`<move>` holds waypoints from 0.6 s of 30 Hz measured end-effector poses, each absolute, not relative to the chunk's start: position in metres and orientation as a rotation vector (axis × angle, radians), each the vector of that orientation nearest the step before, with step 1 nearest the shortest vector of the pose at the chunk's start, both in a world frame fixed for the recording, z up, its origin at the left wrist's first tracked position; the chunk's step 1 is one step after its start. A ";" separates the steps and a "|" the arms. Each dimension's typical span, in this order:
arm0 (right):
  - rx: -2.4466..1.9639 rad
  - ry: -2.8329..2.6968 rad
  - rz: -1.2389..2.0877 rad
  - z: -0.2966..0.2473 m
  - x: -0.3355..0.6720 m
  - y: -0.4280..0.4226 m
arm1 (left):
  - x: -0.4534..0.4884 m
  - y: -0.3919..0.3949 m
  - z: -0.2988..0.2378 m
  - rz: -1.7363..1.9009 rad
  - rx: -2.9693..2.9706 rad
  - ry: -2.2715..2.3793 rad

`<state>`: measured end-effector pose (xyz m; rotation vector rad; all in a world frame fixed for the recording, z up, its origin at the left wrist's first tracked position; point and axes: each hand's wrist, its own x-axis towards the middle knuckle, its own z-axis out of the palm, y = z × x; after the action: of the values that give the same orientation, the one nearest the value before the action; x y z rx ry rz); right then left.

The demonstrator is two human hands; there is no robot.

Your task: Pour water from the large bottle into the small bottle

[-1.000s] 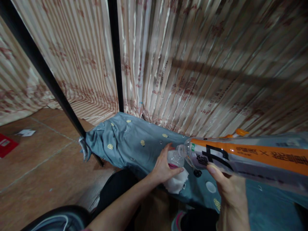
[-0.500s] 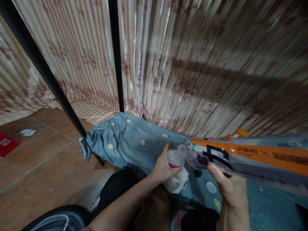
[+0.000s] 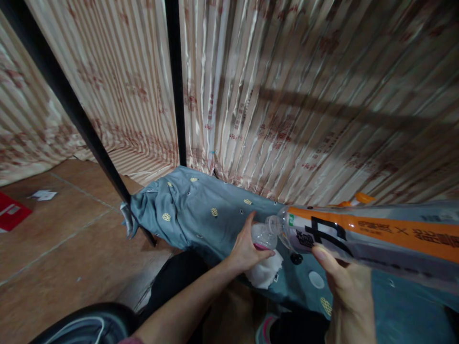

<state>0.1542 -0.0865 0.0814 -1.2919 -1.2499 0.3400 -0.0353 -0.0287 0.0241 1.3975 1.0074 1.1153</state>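
Note:
My right hand [image 3: 340, 277] is closed around a large clear plastic bottle [image 3: 373, 234] with an orange and white label. The bottle lies nearly level, its neck pointing left. In my left hand [image 3: 247, 251] is a small clear container [image 3: 263, 235] with a pink band low on it, held between thumb and fingers. The bottle's mouth meets the top of the container; whether liquid is flowing I cannot make out. Below the left hand a crumpled white cloth or tissue [image 3: 265, 272] rests on the grey-green patterned fabric [image 3: 201, 229].
On the fabric lie a round whitish disc [image 3: 316, 280] and a small black object [image 3: 296, 259]. An orange item [image 3: 364, 198] shows behind the bottle. Black poles [image 3: 175, 86] and a striped curtain [image 3: 229, 105] stand beyond. A red box [image 3: 12, 211] is on the tiled floor.
The view has shifted slightly, so everything sits a little further right in the picture. Both hands keep their holds, with the bottle still at the container.

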 end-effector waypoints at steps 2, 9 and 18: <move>-1.285 -1.228 0.340 0.083 0.153 -0.086 | -0.035 -0.029 0.023 1.107 1.410 1.009; -1.331 -1.167 0.346 0.081 0.154 -0.086 | -0.032 -0.027 0.018 1.090 1.461 1.039; -1.318 -1.150 0.334 0.076 0.155 -0.086 | -0.032 -0.027 0.016 1.106 1.469 1.028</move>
<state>0.1554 -0.0863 0.0760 -1.3183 -1.1500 0.3336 -0.0325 -0.0272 0.0162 1.4688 1.0275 1.1063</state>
